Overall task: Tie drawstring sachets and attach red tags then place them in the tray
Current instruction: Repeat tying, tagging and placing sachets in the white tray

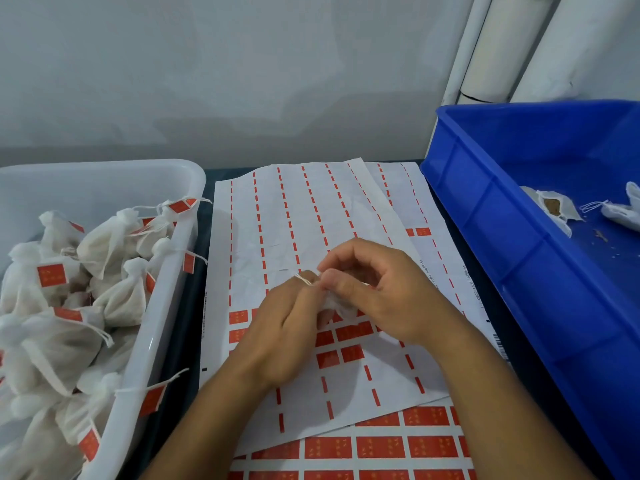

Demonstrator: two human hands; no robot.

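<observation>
Both hands meet over the sticker sheet point(277, 230) in the middle of the table. A small white sachet point(337, 304) sits between them, mostly hidden. My left hand point(280, 327) grips it from the left, with the white drawstring point(304, 279) looped over its fingers. My right hand point(377, 292) pinches the string and the sachet's top from the right. Red tags point(349, 332) remain on the sheet below the hands. At the left, the white tray point(166, 306) holds several tied sachets with red tags.
A blue bin point(502, 237) at the right holds a few untied sachets point(554, 209) and some brown crumbs. A second sheet of red tags point(381, 446) lies under the top one near the front edge. A wall and white pipes stand behind.
</observation>
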